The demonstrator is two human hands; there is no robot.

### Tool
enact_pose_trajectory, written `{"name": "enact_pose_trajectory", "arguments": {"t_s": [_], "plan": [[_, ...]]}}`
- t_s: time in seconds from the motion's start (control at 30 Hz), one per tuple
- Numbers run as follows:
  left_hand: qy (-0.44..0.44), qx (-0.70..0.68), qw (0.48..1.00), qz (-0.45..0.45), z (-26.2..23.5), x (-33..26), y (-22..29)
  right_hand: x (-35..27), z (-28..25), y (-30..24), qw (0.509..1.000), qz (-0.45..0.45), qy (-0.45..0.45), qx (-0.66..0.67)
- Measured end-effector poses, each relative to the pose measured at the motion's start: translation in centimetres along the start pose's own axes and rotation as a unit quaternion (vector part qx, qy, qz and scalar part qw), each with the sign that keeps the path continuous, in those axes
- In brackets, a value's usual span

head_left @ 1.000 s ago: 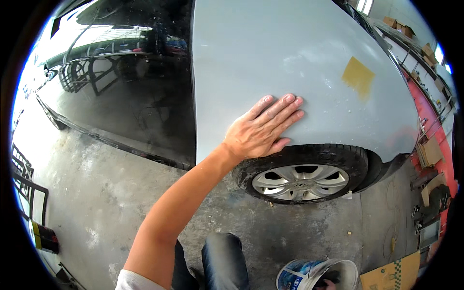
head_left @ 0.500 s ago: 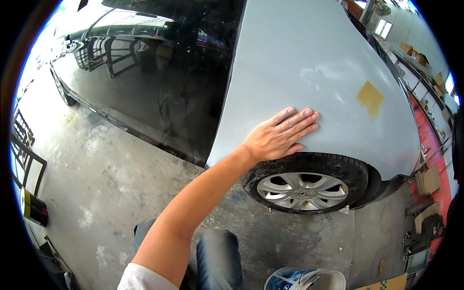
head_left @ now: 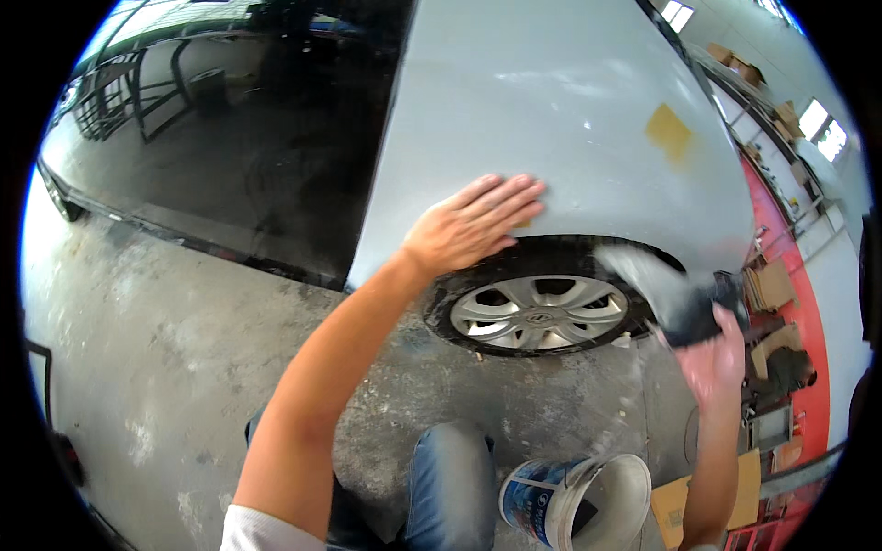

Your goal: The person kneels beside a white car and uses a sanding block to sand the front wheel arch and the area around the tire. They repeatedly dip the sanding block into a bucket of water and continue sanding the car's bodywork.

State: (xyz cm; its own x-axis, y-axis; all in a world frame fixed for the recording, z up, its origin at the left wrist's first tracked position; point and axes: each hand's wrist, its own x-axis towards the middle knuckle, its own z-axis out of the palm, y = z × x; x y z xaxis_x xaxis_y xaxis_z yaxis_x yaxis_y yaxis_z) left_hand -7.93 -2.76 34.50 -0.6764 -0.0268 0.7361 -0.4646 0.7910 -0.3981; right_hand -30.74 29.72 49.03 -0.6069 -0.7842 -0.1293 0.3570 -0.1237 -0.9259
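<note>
My left hand (head_left: 469, 225) lies flat on the light grey car body panel (head_left: 514, 129), just above the wheel arch, fingers stretched out and close together. By its fingertips shows a small tan spot (head_left: 524, 223). My right hand (head_left: 717, 354) is raised to the right of the wheel (head_left: 537, 315), gripping a dark thing (head_left: 694, 317) smeared by motion. A whitish blur runs from that thing up and left across the tire; I cannot tell what it is. Farther right on the panel is a yellowish patch (head_left: 669, 135).
Near my knees a blue and white bucket (head_left: 537, 496) stands tilted in view, with something dark inside. Beside it lies a cardboard piece (head_left: 675, 505). The glossy black car door (head_left: 248, 165) is at left. Boxes and shelving line the red and white wall (head_left: 813, 367).
My right hand has come into view holding the dark thing. The view has shifted, so car and bucket sit differently; my left hand stays flat on the panel above the wheel.
</note>
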Motion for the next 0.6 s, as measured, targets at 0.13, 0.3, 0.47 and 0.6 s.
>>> {"name": "enact_pose_trajectory", "arguments": {"t_s": [0.13, 0.3, 0.47, 0.6], "plan": [[-0.039, 0.008, 0.999, 0.014, 0.0, -3.1, -0.8, 2.7, 5.8, 0.7, 0.998, 0.028, -0.057, -0.006], [-0.081, -0.047, 0.996, -0.015, 0.8, -8.3, 0.0, 2.9, 10.0, 4.4, 0.967, -0.151, -0.081, -0.189], [-0.178, -0.085, 0.976, -0.091, -0.1, -15.4, 1.5, 7.5, 12.9, 3.7, 0.265, -0.651, -0.206, -0.681], [-0.227, -0.185, 0.941, -0.171, -0.3, -19.4, 3.0, 13.8, 9.9, 7.4, 0.188, -0.622, -0.139, -0.747]]}}
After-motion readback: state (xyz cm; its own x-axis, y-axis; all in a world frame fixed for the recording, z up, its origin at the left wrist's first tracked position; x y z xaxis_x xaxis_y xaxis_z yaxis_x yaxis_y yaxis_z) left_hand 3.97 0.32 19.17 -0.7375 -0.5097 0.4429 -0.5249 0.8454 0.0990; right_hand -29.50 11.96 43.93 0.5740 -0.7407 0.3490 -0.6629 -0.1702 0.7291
